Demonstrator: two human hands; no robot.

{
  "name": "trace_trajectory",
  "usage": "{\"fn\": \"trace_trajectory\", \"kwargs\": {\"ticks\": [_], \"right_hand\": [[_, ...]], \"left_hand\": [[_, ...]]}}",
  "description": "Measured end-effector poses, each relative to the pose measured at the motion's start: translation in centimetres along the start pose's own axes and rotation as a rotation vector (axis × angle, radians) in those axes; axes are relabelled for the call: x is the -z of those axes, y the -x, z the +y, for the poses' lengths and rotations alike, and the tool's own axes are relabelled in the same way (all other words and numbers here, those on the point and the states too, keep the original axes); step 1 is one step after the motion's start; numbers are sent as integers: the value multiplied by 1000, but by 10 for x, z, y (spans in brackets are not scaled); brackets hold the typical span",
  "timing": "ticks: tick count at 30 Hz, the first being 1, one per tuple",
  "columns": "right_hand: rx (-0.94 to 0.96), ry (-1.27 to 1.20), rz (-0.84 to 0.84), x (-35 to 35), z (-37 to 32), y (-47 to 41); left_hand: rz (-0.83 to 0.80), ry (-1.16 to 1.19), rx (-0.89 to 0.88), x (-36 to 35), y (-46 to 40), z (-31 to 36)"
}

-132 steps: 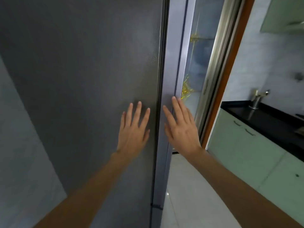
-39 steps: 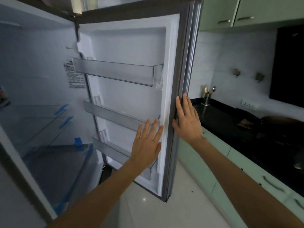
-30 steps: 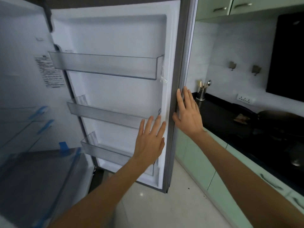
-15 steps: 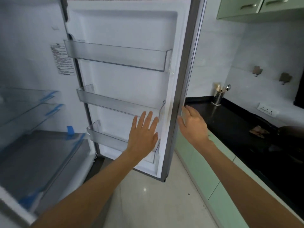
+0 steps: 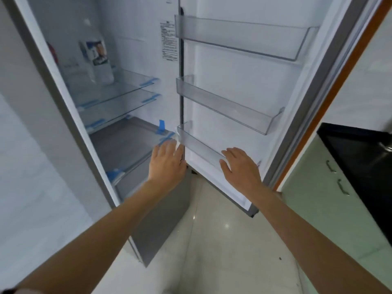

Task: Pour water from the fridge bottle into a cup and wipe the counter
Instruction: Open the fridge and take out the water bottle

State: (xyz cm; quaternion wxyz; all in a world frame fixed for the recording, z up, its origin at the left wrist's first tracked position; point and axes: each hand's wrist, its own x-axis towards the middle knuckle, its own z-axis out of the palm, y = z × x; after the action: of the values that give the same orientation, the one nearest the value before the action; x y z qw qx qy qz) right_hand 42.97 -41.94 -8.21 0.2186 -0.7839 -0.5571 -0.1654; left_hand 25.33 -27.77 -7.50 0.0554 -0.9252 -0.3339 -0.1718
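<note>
Kitchen, white-lined fridge interior (image 5: 135, 39) exposed, door swung wide. Left hand (image 5: 166, 164) and right hand (image 5: 240, 168) hover spread, holding nothing, near the clear lowest door bin (image 5: 201, 145). Clear labelled plastic bottle (image 5: 97, 60) stands upright, long axis vertical, on the upper glass shelf (image 5: 127, 85), untouched. Retrieval, pouring and wiping all appear outstanding.

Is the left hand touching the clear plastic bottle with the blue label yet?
Apart. The head view shows the left hand low by the door hinge, bottle up on the glass shelf.
</note>
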Motion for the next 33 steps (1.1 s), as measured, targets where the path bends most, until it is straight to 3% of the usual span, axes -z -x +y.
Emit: {"fn": "trace_trajectory", "kwargs": {"ticks": [9,15,23,33], "right_hand": [[170,-124,-40,-44,-45,-109],[198,-204,-46,-64,-59,-193],[247,-280,-30,-101,-86,-298],[373,-368,-53,-152,-121,-417]], "left_hand": [[30,-89,223,14,-33,-82],[113,-136,259,19,-78,-137],[191,-126,333,13,-139,-184],[283,-110,564,4,-211,-229]]}}
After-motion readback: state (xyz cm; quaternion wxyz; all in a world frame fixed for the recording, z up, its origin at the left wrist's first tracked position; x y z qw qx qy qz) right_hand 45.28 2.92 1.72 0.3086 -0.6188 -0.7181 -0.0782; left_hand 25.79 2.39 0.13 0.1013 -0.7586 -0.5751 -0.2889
